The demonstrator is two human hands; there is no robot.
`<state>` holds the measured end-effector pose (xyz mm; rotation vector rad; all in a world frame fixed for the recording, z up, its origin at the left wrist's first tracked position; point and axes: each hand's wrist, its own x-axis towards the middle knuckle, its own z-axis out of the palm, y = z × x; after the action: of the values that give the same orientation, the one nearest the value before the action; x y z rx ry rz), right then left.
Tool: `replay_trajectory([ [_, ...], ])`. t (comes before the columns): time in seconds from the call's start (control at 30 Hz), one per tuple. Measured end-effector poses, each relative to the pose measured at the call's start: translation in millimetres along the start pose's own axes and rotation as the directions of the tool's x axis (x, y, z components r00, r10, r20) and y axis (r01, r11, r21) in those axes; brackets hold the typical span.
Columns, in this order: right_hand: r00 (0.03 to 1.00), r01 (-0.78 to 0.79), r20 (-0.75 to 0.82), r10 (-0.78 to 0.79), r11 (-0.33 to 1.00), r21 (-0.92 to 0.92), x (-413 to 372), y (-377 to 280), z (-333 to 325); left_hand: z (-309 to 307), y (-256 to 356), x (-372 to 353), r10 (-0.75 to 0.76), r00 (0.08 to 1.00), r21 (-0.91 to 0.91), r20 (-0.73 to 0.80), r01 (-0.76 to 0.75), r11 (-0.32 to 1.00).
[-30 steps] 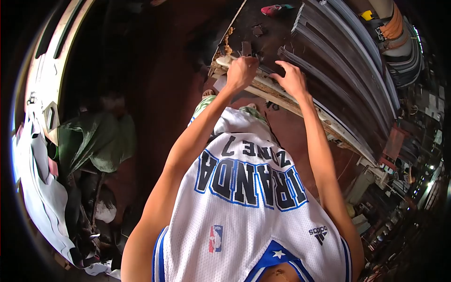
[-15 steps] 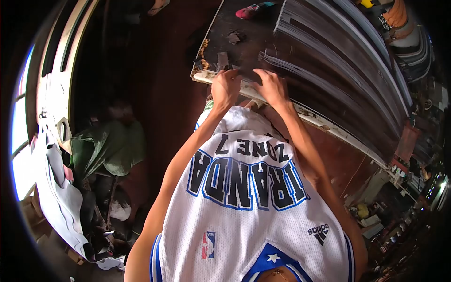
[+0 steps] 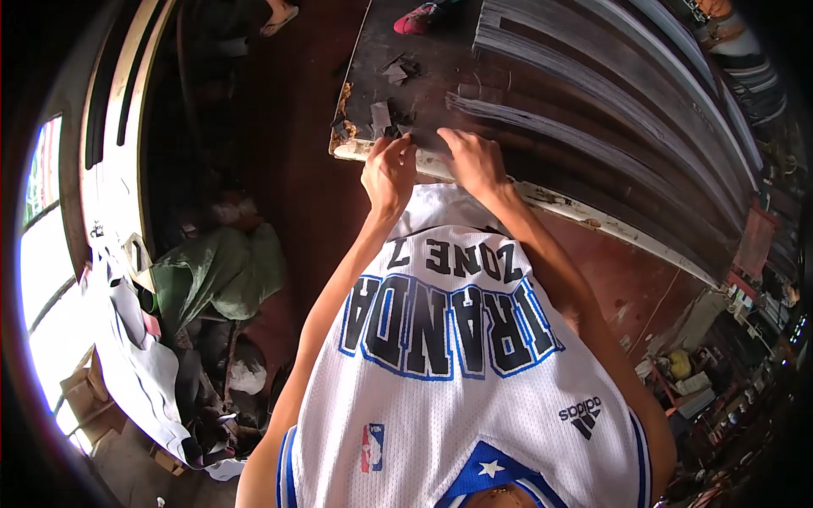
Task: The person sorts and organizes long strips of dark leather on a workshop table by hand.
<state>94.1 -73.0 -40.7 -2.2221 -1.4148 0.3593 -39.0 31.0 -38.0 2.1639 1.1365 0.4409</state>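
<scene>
My left hand [image 3: 390, 176] is at the table's near edge, its fingers pinched together. Whatever they hold, if anything, is too small and dark to make out. Just beyond its fingertips lie small dark flat scraps [image 3: 380, 116]. My right hand [image 3: 477, 161] is to the right over the same edge, thumb and fingers apart, with nothing visible in it. A gap separates the two hands. Beyond the right hand, long dark strips with pale edges [image 3: 542, 123] lie across the dark tabletop [image 3: 432, 76].
Another pile of dark scraps [image 3: 398, 71] and a pink-red object [image 3: 414, 20] lie farther back on the table. A person's sandalled foot [image 3: 279, 17] shows at the top. Green cloth [image 3: 224, 275] hangs at left, and cluttered shelves [image 3: 690, 381] stand at right.
The view has shifted, showing more of the table's left corner and scraps. My left hand has moved closer to the scraps; my right hand stays open beside it.
</scene>
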Motion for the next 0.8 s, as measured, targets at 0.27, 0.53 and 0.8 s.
replay_trajectory([
  [0.27,1.000,-0.006,0.020,0.006,1.000,-0.022,-5.7,-1.4,-7.8,-1.7,9.3,-6.1,-0.006,1.000,-0.024,0.012,0.006,1.000],
  [0.53,0.999,0.029,-0.043,-0.029,1.000,-0.004,-11.9,1.8,-13.3,-2.8,25.6,-3.2,-0.127,0.990,-0.116,0.067,0.134,0.984],
  [0.8,0.995,0.058,-0.084,-0.056,0.998,0.023,-19.7,1.2,-6.1,-8.9,12.5,-9.4,-0.028,0.996,-0.122,0.088,0.039,0.992],
])
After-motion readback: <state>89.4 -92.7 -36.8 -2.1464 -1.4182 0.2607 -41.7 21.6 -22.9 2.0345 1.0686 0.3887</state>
